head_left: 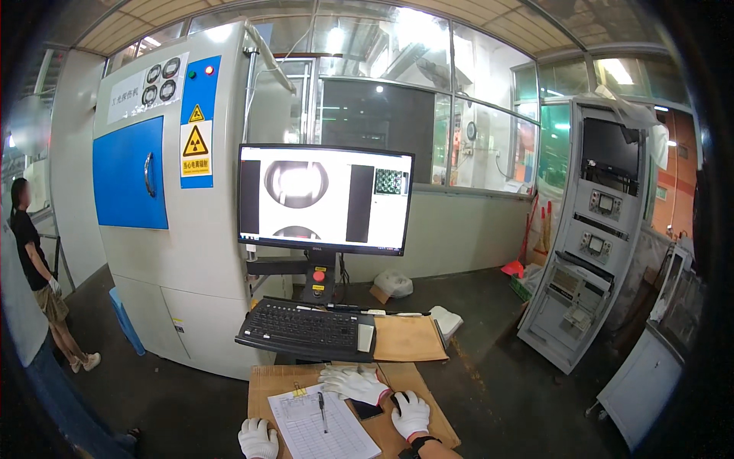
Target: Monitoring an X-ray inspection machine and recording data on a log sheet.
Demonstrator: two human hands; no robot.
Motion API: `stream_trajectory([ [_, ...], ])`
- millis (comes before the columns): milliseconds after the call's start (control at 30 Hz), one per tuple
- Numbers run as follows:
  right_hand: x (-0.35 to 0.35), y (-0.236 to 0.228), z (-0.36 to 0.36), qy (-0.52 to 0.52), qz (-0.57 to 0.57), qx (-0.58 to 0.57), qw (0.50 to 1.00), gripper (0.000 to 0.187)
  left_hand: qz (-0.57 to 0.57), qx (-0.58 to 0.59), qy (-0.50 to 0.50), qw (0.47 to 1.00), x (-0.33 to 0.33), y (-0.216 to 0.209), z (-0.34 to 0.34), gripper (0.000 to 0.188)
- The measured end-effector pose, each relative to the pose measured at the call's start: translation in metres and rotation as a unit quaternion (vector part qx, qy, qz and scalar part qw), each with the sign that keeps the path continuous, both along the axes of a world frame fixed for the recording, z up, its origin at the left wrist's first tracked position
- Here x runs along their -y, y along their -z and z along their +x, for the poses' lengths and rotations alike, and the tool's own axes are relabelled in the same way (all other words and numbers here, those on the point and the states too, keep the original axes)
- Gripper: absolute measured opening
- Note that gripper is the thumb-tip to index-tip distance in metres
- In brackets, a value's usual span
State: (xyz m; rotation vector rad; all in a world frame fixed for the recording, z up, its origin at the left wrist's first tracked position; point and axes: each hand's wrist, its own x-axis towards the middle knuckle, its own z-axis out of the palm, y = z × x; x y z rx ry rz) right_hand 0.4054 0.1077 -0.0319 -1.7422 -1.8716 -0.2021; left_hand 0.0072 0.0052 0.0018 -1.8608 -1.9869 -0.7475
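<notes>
In a white glove, my left hand (pixel 258 439) rests at the near left edge of a cardboard sheet (pixel 267 376), its fingers laid flat and holding nothing. My right hand (pixel 411 415), also gloved and with a black band at the wrist, lies over a black computer mouse (pixel 395 400), mostly hidden beneath it. Between the hands are printed form sheets (pixel 306 428) under a yellow binder clip (pixel 299 390), with a pen (pixel 323 413) on top. White work gloves (pixel 355 384) lie behind, partly over a dark flat object (pixel 367 410).
A keyboard (pixel 302 325) and brown folder (pixel 409 339) sit beyond the cardboard. Above them a monitor (pixel 325 199) shows round grey shapes. A large cabinet (pixel 206 268) with a blue door (pixel 130 176) stands left, near a person (pixel 34 252). At right stands an instrument rack (pixel 585 237).
</notes>
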Motion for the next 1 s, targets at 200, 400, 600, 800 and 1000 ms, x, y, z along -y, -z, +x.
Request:
stream_trajectory([
  [200, -0.002, 0.001, 0.002, -0.002, -0.007, -0.001, 1.0, 0.048, 0.011, -0.002, 0.006, 1.0, -0.003, 0.005, -0.001, 0.025],
  [400, -0.001, -0.001, 0.003, -0.001, -0.005, 0.0, 1.0, 0.048, 0.013, -0.003, 0.006, 1.0, -0.004, 0.005, 0.0, 0.024],
  [600, 0.001, -0.002, 0.005, 0.0, -0.004, -0.005, 1.0, 0.047, 0.004, 0.008, 0.006, 1.0, -0.005, 0.002, 0.003, 0.023],
  [800, 0.016, -0.004, 0.017, 0.023, 0.023, -0.007, 0.999, 0.046, -0.018, 0.008, 0.028, 0.999, -0.016, 0.001, 0.012, 0.025],
  [1000, 0.035, -0.003, 0.037, 0.064, 0.012, -0.014, 0.998, 0.047, -0.024, 0.008, 0.059, 0.998, -0.028, -0.002, 0.032, 0.026],
])
